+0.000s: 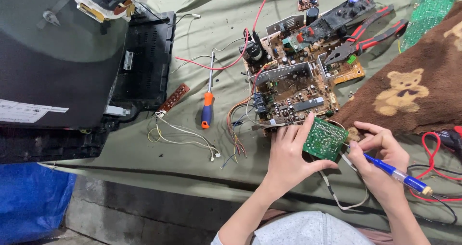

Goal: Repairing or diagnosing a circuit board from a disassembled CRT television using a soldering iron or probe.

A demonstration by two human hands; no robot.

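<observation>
Fingers of the left hand (288, 156) pinch the small green circuit board (325, 139). Just right of the board, the right hand (380, 153) grips a blue soldering iron (397, 175), tip pointing left at its edge.

Small green circuit board (325, 139), tilted, near centre-right; blue-handled tool (394, 174), probably a soldering iron, just right, tip touching it.

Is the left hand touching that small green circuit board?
Touching. The head view shows the left hand gripping the small green circuit board, fingers over its top edge and thumb under it.
</observation>
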